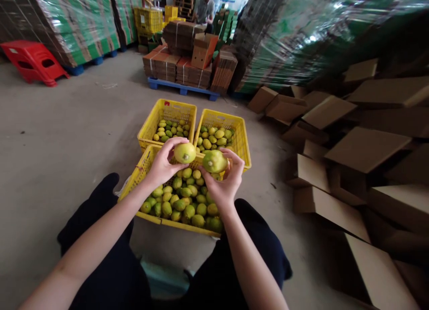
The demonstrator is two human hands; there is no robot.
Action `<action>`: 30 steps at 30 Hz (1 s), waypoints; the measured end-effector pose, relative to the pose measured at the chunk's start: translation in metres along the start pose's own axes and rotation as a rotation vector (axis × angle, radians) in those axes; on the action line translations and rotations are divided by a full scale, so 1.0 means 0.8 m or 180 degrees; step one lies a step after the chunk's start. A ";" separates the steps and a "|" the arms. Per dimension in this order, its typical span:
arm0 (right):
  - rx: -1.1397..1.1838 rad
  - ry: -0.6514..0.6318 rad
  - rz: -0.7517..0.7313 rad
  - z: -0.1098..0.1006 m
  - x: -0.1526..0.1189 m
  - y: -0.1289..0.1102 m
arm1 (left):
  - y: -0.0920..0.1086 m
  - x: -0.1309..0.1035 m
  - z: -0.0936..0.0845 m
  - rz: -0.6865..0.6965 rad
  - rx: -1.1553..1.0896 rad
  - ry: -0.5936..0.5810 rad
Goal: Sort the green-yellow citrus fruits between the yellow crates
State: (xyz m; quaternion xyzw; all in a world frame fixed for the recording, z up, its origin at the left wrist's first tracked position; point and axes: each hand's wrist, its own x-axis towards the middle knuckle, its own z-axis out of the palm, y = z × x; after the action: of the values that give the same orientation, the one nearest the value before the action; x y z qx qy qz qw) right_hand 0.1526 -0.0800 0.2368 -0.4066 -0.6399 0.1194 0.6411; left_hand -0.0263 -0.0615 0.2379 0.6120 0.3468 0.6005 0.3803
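Note:
My left hand grips a pale yellow lemon between thumb and fingers. Close beside it, my right hand holds a greener, bumpy lemon the same way. Both fruits are raised above the near yellow crate, which contains many green and yellow lemons. Beyond my hands stand two more yellow crates, the far left one and the far right one, each with lemons inside.
Open cardboard boxes lie heaped on the right. Flattened cartons sit on a blue pallet ahead. A red stool stands at the far left, near wrapped stacks. A person is in the background.

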 end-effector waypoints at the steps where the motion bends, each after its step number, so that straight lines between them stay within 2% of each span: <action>1: 0.0078 0.0026 0.0044 0.000 0.001 0.000 | 0.001 0.000 0.000 0.0051 0.0040 -0.0032; 4: 0.0351 0.0089 0.0235 0.000 0.002 -0.004 | 0.005 -0.001 0.001 -0.0017 0.0037 -0.0049; 6: 0.0655 0.0123 0.0661 0.002 0.003 -0.009 | 0.007 -0.002 0.001 -0.0371 -0.0107 -0.0054; 9: 0.1454 0.0227 0.1991 0.007 0.004 -0.015 | 0.012 -0.003 0.002 -0.1272 -0.0636 -0.0081; 12: 0.2402 0.0003 0.3486 0.014 0.008 -0.015 | 0.017 -0.002 0.007 -0.2180 -0.1270 -0.0082; 15: 0.2876 -0.0295 0.4440 0.017 0.012 -0.009 | 0.023 0.003 0.011 -0.3027 -0.1806 -0.0085; 18: 0.3223 -0.0493 0.4574 0.014 0.013 -0.003 | 0.026 0.007 0.012 -0.3328 -0.2513 0.0208; 21: 0.3626 -0.0573 0.4142 0.008 0.012 0.002 | 0.024 0.009 0.007 -0.3204 -0.2994 0.0604; 25: 0.3992 -0.0802 0.3814 0.003 0.014 0.005 | 0.024 0.006 0.000 -0.2963 -0.3340 0.0568; 27: 0.4116 -0.0647 0.3923 0.004 0.013 0.007 | 0.027 0.005 -0.001 -0.2801 -0.3659 0.0539; 30: 0.4277 -0.0142 0.4094 0.013 0.009 0.010 | 0.028 0.005 -0.001 -0.2527 -0.3969 0.0916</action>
State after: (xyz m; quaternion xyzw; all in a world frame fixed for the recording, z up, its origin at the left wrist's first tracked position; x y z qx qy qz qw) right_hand 0.1473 -0.0668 0.2351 -0.2241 -0.1002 0.8050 0.5401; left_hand -0.0275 -0.0685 0.2593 0.0277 0.1834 0.5774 0.7951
